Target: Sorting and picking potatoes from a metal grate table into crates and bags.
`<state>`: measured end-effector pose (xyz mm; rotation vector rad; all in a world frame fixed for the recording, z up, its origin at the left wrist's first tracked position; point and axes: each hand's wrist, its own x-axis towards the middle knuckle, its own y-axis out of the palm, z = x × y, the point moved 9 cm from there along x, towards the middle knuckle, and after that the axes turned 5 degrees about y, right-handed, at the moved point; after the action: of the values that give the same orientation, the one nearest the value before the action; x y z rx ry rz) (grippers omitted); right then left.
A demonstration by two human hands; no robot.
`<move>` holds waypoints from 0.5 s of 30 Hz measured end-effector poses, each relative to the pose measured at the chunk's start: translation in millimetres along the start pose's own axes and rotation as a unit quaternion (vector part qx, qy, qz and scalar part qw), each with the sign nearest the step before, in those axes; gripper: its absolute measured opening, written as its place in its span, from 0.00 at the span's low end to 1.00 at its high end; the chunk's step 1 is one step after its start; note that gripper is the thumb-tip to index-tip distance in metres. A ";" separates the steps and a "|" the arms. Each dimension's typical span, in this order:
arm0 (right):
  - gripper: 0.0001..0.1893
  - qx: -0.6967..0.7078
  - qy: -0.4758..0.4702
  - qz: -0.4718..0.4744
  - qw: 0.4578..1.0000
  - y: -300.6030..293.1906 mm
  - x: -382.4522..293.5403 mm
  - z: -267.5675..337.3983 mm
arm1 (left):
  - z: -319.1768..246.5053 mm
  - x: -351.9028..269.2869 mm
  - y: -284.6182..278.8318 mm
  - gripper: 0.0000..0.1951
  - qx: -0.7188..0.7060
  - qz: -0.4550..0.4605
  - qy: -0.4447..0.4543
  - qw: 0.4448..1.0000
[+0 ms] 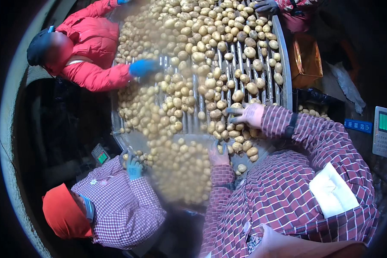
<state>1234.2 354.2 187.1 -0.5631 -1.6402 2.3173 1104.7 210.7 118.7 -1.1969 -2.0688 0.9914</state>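
My right hand (247, 115), in a pale glove with grey fingertips, reaches over potatoes (221, 104) on the metal slatted sorting table (232, 61). Its fingers are spread, and no potato shows in its grasp. Lower down, my left hand (219, 156), gloved alike, rests at the edge of the potato heap. A small potato (220, 149) shows between its thumb and fingers; whether they grip it is unclear. More potatoes (246, 145) lie on the smooth metal plate (261, 148) to the right of that hand. A haze blurs the potatoes at the lower centre.
A co-worker in a red jacket (93, 42) reaches in from the left; another in a checked top (119, 206) stands at lower left. A third person's gloved hand (267, 7) is at the top right. An orange crate (306, 61) and a digital scale display (382, 130) stand right.
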 end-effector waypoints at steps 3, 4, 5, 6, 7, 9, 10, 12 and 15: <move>0.25 0.104 0.147 -0.066 0.981 -26.1 -3.2 -67.0 | 11.2 -8.6 -7.1 0.22 0.016 -0.020 -0.002 1.000; 0.22 0.124 0.238 -0.061 0.961 -47.0 -1.2 -100.2 | 10.6 -8.4 -5.4 0.22 0.008 -0.010 -0.012 1.000; 0.18 0.119 0.351 -0.078 0.925 -69.5 -5.0 -128.1 | 12.6 -9.0 -5.3 0.21 0.003 -0.002 -0.026 1.000; 0.16 0.083 0.353 -0.194 0.912 -75.9 -9.8 -172.5 | 6.0 -5.4 -5.3 0.21 -0.001 -0.001 -0.025 1.000; 0.17 0.070 0.399 -0.172 0.898 -75.6 -6.2 -204.3 | 1.4 -4.3 -4.1 0.21 -0.014 0.021 -0.016 1.000; 0.20 0.063 0.435 -0.142 0.887 -74.0 6.0 -233.0 | -1.0 -5.4 -4.7 0.20 -0.020 0.032 0.004 0.999; 0.22 0.069 0.427 -0.132 0.892 -69.8 15.9 -237.7 | 5.2 -7.6 -4.7 0.20 -0.015 0.029 -0.005 0.999; 0.23 0.019 0.417 -0.058 0.907 -57.8 39.8 -230.7 | -1.5 -6.2 -4.5 0.21 -0.025 0.021 0.041 0.999; 0.23 -0.073 0.392 -0.041 0.916 -55.6 59.3 -210.2 | 0.0 -4.6 -5.6 0.19 -0.023 0.013 0.021 0.999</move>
<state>1273.5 575.3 167.9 -1.2272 -1.3790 1.5697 1104.1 204.8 122.8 -1.2605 -2.0575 0.9268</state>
